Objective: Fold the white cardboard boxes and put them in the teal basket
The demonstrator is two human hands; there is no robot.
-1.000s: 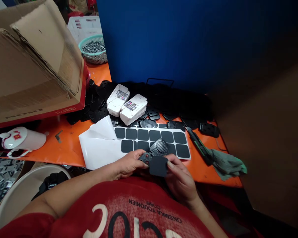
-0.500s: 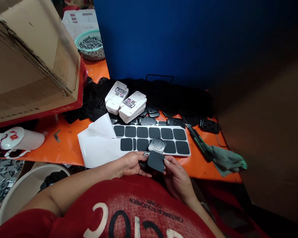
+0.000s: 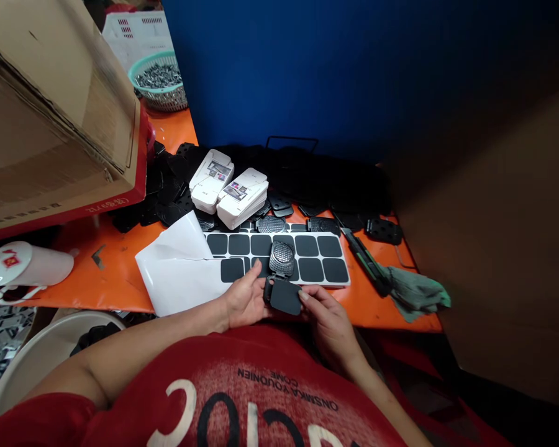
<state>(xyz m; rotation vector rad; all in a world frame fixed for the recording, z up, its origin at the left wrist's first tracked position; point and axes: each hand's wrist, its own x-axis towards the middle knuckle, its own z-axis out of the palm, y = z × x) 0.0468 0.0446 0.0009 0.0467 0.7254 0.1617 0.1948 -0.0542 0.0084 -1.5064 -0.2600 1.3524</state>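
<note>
Lifted clear of the hinged black part (image 3: 282, 258) since half a second earlier, the thumb of the left hand (image 3: 246, 302) is held upright, spread wide from fingers partly hidden beneath the part. Just right of it, the part's ridged half is seen over the sheet of black squares (image 3: 306, 246), its lower half mostly hidden by a thin black pad (image 3: 286, 297). The pad's right edge is pinched between thumb and forefinger of the right hand (image 3: 328, 318). Farther right, a cutter knife (image 3: 367, 263) is met by a grey-green cloth (image 3: 415, 290).
</note>
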